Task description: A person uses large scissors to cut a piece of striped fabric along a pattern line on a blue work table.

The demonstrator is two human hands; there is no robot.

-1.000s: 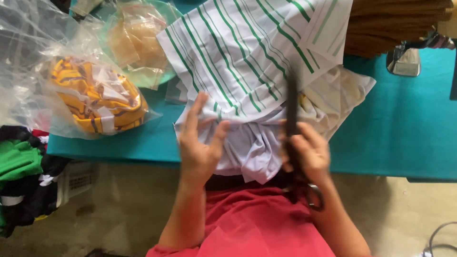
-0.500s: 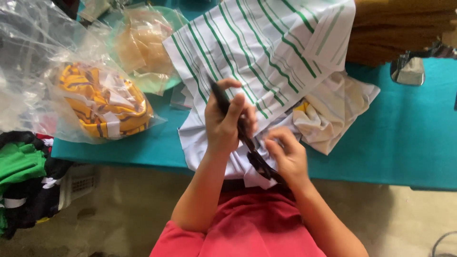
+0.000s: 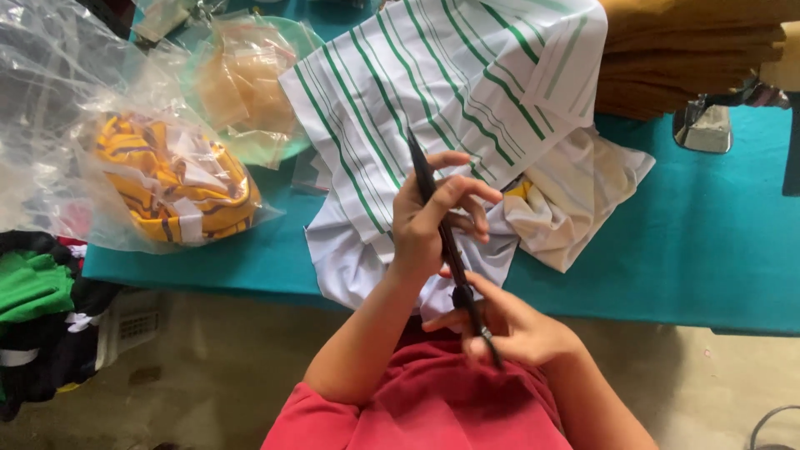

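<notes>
A pair of black scissors is lying slantwise at frame centre above the white green-striped shirt; the left hand is closing its fingers around the blades; the right hand is gripping the handles below; the shirt is resting on the teal surface; a clear bag of yellow fabric is sitting at left.
</notes>
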